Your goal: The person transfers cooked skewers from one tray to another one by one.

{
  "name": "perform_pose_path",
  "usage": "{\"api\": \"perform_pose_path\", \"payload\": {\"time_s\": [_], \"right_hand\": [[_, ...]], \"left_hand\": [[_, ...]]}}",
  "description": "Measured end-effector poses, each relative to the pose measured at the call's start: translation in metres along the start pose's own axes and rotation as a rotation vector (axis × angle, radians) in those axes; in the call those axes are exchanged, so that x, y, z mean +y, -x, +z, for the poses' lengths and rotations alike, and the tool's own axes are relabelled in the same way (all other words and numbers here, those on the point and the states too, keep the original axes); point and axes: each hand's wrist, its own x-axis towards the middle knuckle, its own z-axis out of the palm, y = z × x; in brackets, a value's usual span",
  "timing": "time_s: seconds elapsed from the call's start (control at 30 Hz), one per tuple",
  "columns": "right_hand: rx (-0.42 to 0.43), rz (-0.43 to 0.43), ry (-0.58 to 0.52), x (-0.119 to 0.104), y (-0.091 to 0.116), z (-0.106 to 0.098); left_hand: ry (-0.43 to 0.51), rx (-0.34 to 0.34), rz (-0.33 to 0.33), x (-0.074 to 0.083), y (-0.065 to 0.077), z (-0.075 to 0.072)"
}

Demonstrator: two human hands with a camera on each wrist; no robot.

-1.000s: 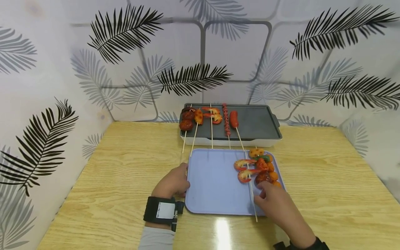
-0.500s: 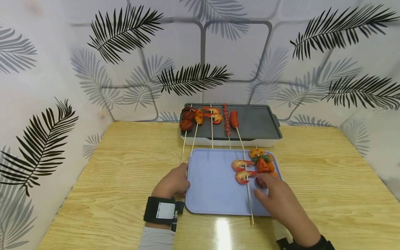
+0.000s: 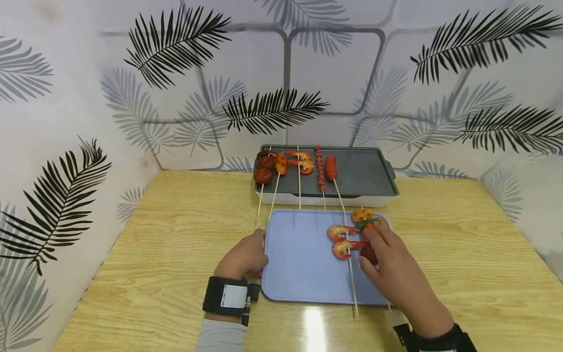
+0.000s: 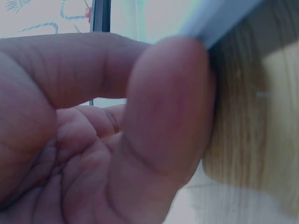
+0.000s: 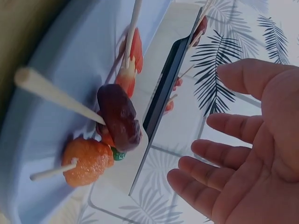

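My left hand grips the left edge of the pale blue tray; thumb and forefinger meet at the rim in the left wrist view. Over the tray's right side, my right hand spreads its fingers, holding nothing. It partly covers a mixed skewer with a yellow spotted piece, a green piece and a red-brown piece. An orange ball skewer lies farther right, mostly hidden by the hand in the head view. Left of the hand rests a shrimp skewer, its stick reaching past the tray's front edge.
Behind the tray stands a grey grill plate on a white base. Several skewers lie on its left and middle, including a sausage; their sticks overhang the front. Leaf-patterned walls enclose the wooden table.
My right hand's fingers have spread from a curled pose, and it has moved slightly right and away from me. The shrimp skewer has shifted a little left. My left hand stays put.
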Motion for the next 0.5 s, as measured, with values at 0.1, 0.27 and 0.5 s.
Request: {"api": "perform_pose_path", "payload": {"time_s": [0.1, 0.27, 0.5], "right_hand": [[0.007, -0.02, 0.022, 0.001, -0.002, 0.0], [0.025, -0.054, 0.055, 0.005, -0.007, 0.001], [0.017, -0.039, 0.127, 0.01, -0.013, 0.001]], "left_hand": [[-0.003, 0.001, 0.002, 0.0, 0.0, 0.0], [-0.007, 0.003, 0.002, 0.0, 0.0, 0.0], [-0.004, 0.004, -0.002, 0.001, 0.001, 0.0]]}}
